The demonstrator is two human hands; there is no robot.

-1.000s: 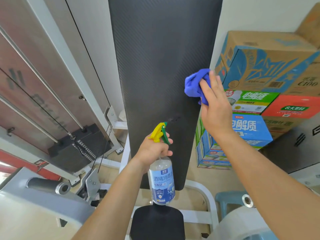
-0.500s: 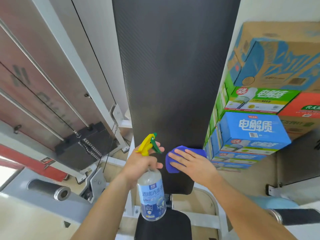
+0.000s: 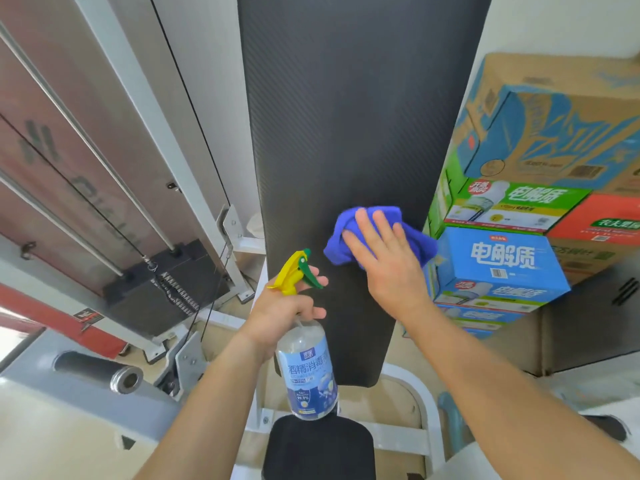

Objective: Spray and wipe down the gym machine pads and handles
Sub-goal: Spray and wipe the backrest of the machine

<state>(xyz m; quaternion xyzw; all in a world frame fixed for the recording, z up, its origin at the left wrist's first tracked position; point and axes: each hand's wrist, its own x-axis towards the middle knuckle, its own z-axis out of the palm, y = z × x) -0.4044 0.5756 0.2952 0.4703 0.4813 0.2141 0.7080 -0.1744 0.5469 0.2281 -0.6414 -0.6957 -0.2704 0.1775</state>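
Note:
A long black back pad (image 3: 349, 133) of the gym machine runs down the middle of the view. My right hand (image 3: 384, 258) presses a blue cloth (image 3: 412, 244) flat against the pad's lower right part, fingers straight. My left hand (image 3: 287, 306) grips the neck of a clear spray bottle (image 3: 308, 375) with a yellow and green trigger head, held just left of the pad's lower end. A small black seat pad (image 3: 318, 448) sits below the bottle.
A weight stack (image 3: 162, 289) with chrome guide rods and white frame stands at left. Stacked cardboard drink boxes (image 3: 502, 258) crowd the pad's right side. A black roller pad (image 3: 100, 370) lies at lower left.
My right hand slid the cloth from the pad's right edge down to its bottom end, then back up to the lower right part. The bottle stayed in my left hand.

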